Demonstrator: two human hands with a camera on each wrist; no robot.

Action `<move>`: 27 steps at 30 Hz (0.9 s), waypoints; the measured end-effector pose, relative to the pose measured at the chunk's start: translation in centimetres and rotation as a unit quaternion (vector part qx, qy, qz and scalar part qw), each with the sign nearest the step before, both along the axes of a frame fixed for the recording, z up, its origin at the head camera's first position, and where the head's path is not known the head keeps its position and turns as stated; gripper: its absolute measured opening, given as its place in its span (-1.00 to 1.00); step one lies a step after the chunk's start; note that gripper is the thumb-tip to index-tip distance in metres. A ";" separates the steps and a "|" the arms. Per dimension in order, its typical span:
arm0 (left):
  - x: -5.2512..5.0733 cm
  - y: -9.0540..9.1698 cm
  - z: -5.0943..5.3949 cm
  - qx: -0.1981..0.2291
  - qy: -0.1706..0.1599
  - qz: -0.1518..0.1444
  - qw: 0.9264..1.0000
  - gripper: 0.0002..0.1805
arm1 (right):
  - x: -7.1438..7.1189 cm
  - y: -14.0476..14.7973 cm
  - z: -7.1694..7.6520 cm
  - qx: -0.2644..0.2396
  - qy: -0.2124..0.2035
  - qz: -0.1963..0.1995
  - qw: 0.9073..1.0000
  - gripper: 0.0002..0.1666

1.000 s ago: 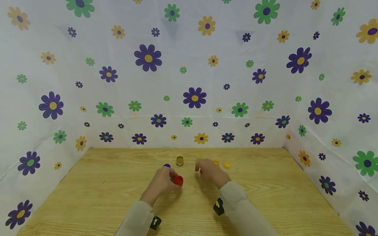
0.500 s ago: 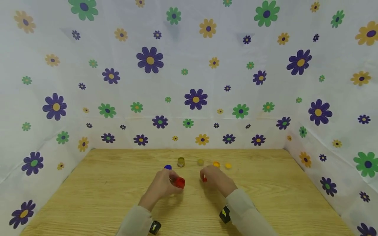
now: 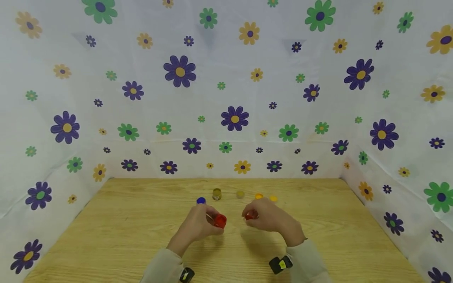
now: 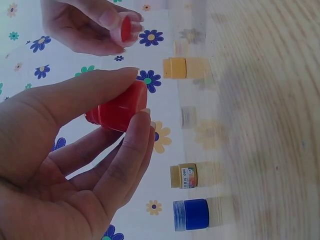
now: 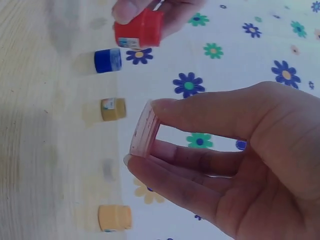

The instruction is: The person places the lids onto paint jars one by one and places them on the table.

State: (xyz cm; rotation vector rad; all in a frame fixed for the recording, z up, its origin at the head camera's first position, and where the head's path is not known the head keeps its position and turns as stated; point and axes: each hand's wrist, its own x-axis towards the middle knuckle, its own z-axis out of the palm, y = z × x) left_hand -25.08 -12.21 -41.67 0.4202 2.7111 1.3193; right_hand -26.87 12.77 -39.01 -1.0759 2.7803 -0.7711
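Observation:
My left hand (image 3: 195, 223) holds a small red paint jar (image 3: 220, 221) between thumb and fingers, tilted above the table; the left wrist view shows its red wall up close. Across a short gap, my right hand (image 3: 272, 217) pinches a round, clear plastic lid (image 5: 145, 131) stained red inside. Jar and lid are apart. Beyond the left hand stands a blue paint jar (image 3: 201, 201) with a clear lid on it. An ochre paint jar (image 3: 217, 194) is to its right. Behind the right hand is a yellow-orange paint jar (image 3: 259, 196).
A pale loose lid (image 3: 240, 194) lies between the ochre and yellow-orange jars, and a yellow-stained lid (image 3: 273, 198) lies farther right. The wooden table (image 3: 116, 228) meets a flower-printed cloth (image 3: 148, 114) at the back and sides.
My right hand has drawn back toward me and turned, bringing the red-stained lid into view. My left hand has shifted slightly right with the red jar.

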 end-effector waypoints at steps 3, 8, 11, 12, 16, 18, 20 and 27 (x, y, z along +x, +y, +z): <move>0.1 0.3 0.0 0.006 -0.007 -0.006 1.000 -0.64 | 0.5 0.5 0.4 -0.011 -0.011 0.009 1.000 -0.88; 0.2 0.5 0.0 0.013 -0.010 -0.016 1.000 -0.63 | 1.0 0.6 0.7 -0.020 -0.029 0.011 0.999 -0.86; 0.2 0.5 0.0 0.013 -0.004 -0.022 1.000 -0.64 | 1.2 0.5 0.8 -0.027 -0.033 0.007 0.999 -0.84; 0.2 0.5 0.1 0.014 -0.003 -0.024 1.000 -0.65 | 1.3 0.4 0.9 -0.031 -0.033 0.007 0.999 -0.84; 0.3 0.6 0.2 0.019 0.004 -0.038 0.999 -0.67 | 1.5 0.3 1.1 -0.040 -0.033 0.002 0.999 -0.83; 0.3 0.6 0.2 0.022 0.006 -0.043 0.999 -0.67 | 1.6 0.2 1.2 -0.041 -0.032 -0.001 0.999 -0.84; 0.3 0.7 0.1 0.023 0.009 -0.046 0.999 -0.66 | 1.8 0.0 1.3 -0.041 -0.029 -0.004 0.999 -0.83; 0.4 1.1 0.2 0.012 0.009 -0.054 0.998 -0.66 | 2.4 -1.1 1.7 -0.057 -0.018 0.017 0.998 -0.77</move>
